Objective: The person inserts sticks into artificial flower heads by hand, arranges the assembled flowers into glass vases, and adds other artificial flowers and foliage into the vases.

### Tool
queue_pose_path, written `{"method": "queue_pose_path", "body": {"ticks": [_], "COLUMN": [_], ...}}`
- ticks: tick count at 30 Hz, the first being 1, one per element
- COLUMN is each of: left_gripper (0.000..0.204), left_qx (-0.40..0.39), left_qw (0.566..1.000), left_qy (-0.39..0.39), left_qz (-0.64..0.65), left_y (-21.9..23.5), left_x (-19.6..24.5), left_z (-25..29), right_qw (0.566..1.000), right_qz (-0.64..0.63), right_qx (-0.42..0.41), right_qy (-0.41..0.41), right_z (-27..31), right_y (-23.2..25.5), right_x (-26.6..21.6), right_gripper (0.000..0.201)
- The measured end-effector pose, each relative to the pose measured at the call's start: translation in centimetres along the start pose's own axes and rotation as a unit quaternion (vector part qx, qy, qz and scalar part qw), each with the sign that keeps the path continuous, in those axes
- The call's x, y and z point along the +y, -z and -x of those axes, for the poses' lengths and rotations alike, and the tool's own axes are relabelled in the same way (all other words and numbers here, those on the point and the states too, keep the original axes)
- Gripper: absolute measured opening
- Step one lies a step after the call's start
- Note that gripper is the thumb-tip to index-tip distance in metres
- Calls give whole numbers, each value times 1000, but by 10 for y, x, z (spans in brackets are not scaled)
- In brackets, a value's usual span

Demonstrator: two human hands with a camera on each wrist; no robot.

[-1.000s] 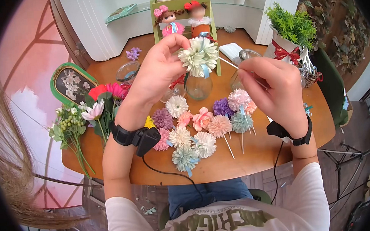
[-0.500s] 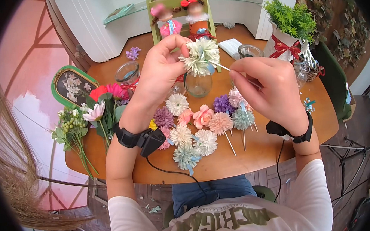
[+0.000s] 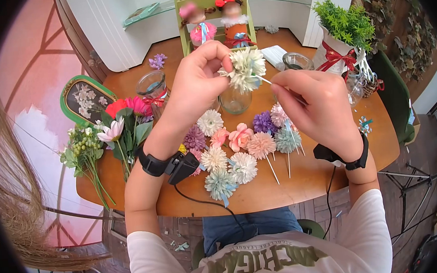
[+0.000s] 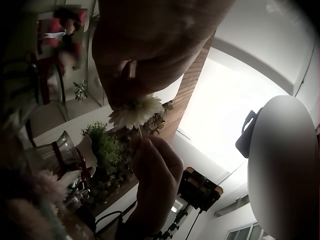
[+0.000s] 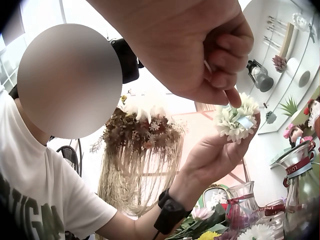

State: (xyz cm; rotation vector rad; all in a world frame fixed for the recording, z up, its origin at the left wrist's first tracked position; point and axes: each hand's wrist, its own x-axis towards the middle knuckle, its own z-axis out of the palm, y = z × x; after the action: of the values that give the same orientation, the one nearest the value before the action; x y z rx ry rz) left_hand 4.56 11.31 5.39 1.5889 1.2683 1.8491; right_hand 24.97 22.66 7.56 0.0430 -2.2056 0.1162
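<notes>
A cream-white flower (image 3: 246, 69) with a light blue ribbon is held up above the table. My left hand (image 3: 201, 77) pinches it by the petals from the left side. From the right, my right hand (image 3: 317, 104) pinches a thin white stick (image 3: 263, 79) whose far end meets the flower. In the left wrist view the same flower (image 4: 135, 112) hangs under the left hand, with the right hand (image 4: 155, 175) below it. The right wrist view shows the ribbon (image 5: 244, 121) lying across the petals of the flower, which rests against the left hand's fingers.
Several artificial flower heads (image 3: 215, 158), some on white sticks, lie on the wooden table (image 3: 182, 202). A glass vase (image 3: 235, 102) stands behind them. Long-stemmed flowers (image 3: 111, 131) and a green-rimmed frame (image 3: 69, 104) are at left; a potted plant (image 3: 345, 26) and glass jar (image 3: 297, 60) are at right.
The flower has turned in the left hand and shifted slightly right and down, while the right hand has moved slightly left. The stick's visible length between flower and fingers is shorter.
</notes>
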Motion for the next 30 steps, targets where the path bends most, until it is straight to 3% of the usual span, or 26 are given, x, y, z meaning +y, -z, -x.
{"method": "queue_pose_path", "body": {"ticks": [1,4,8,11,13,16,18,20,21,24,26,28,29,30], "left_gripper": [22,20,17,16,16,18,19,20,25,28,27,27,27,30], "left_qx": [-10,0,-4,-15,-11,-42,-52,-60,-80,-104,-107,-176,-176,-248], "left_qw": [999,996,999,996,994,990,989,987,982,975,974,930,930,895], "left_qy": [-38,-30,12,-39,-23,-6,5,11,24,21,5,63,64,111], "left_qz": [-21,-80,-52,-83,-108,-132,-141,-148,-168,-193,-200,-316,-315,-353], "left_y": [-1,-6,-7,-8,-9,-10,-14,-17,-18,-19,-17,-12,-11,-9], "left_x": [0,8,14,9,9,9,5,5,8,-1,-2,2,1,-2], "left_z": [0,5,7,6,6,6,8,10,10,11,12,14,15,17], "right_qw": [1000,1000,1000,1000,998,995,993,995,988,988,988,987,983,979], "right_qz": [2,8,-5,-7,29,-37,-16,-75,-90,-62,-69,-77,-68,-58], "right_qx": [-1,-8,-12,-16,-52,-55,-53,-62,-118,-143,-141,-140,-168,-196], "right_qy": [5,13,14,14,-18,-74,-106,-32,-40,5,-6,-18,-18,-17], "right_z": [0,1,3,4,4,-2,-6,-9,-8,-2,0,1,0,0], "right_y": [-1,-3,-8,-11,-10,-2,2,1,5,-4,-6,-5,-4,-3], "right_x": [0,-1,0,2,3,4,0,2,-2,5,12,17,18,19], "right_gripper": [6,8,9,10,12,17,24,32,33,25,20,15,12,9]}}
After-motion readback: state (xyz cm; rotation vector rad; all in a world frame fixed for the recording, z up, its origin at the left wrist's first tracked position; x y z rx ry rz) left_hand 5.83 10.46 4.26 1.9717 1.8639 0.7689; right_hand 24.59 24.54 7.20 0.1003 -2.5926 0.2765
